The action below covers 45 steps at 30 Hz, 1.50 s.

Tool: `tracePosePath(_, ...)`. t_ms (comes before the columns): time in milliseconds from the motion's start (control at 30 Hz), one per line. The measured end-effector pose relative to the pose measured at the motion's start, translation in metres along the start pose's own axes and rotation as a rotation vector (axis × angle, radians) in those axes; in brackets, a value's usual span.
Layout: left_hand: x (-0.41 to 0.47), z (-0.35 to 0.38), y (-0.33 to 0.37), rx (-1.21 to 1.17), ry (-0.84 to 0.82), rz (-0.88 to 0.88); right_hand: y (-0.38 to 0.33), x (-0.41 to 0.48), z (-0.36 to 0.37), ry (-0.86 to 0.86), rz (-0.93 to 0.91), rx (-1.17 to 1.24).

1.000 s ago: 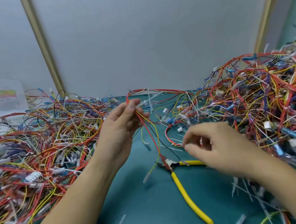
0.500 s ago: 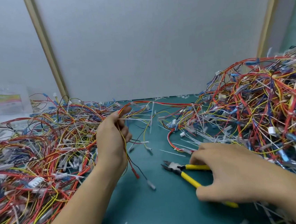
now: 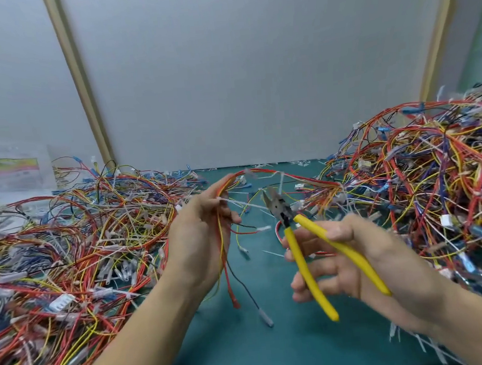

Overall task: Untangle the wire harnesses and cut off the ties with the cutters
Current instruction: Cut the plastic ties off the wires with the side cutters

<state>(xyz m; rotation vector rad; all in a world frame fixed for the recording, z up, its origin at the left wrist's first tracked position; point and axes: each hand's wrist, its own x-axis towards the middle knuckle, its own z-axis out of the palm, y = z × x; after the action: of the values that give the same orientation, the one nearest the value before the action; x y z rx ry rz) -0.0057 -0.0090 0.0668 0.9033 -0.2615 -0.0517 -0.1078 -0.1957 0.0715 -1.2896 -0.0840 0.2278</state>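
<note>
My left hand (image 3: pixel 201 242) grips a thin wire harness (image 3: pixel 230 271) of red, yellow and black leads; its ends dangle below the hand and its upper part arches right toward the big pile. A white tie (image 3: pixel 242 204) sticks out from the harness just right of my fingers. My right hand (image 3: pixel 356 262) holds the yellow-handled cutters (image 3: pixel 305 252) above the mat. Their jaws (image 3: pixel 272 201) stand apart and point up-left, close to the tie.
A large tangle of harnesses (image 3: pixel 428 187) rises at the right, and a flatter spread of wires (image 3: pixel 63 246) covers the left. The green mat (image 3: pixel 279 349) lies between them with cut tie scraps. A grey partition wall (image 3: pixel 253 78) closes the back.
My right hand has picked the cutters up off the mat and raised them toward the harness. My left hand kept its grip on the wires and shifted slightly.
</note>
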Motion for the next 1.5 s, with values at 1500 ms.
tracePosePath(1500, -0.011, -0.003, 0.000, 0.628, -0.388, 0.202, -0.001, -0.013, -0.005, 0.089, -0.071, -0.430)
